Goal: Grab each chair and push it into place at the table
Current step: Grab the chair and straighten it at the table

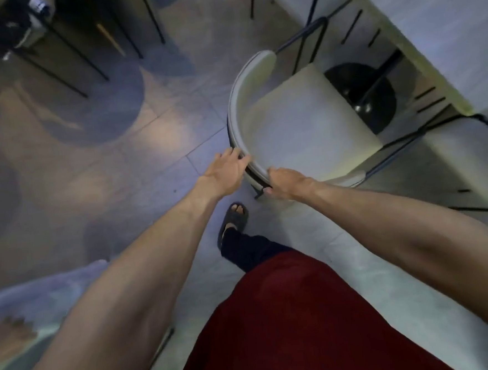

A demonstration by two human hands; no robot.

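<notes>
Pale chair [299, 129] seat matt, smooth; frame [253, 179] thin black metal tube. Floor [153, 139] tile polished, glossy, throwing back light. Table base [363, 95] black, shiny. My shirt [290, 326] dark red matt cloth; my sandal [233, 218] dark, dull.

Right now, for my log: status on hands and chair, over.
Left hand, right hand grip chair backrest. Seat not yet under table. Black pedestal base ahead.

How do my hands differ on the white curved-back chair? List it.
The left hand meets the white chair's curved backrest with fingers spread over the rim; the right hand has fingers curled tight round it. The left hand sits farther up the curve, the right hand nearer the body. Both hold the same backrest.
</notes>
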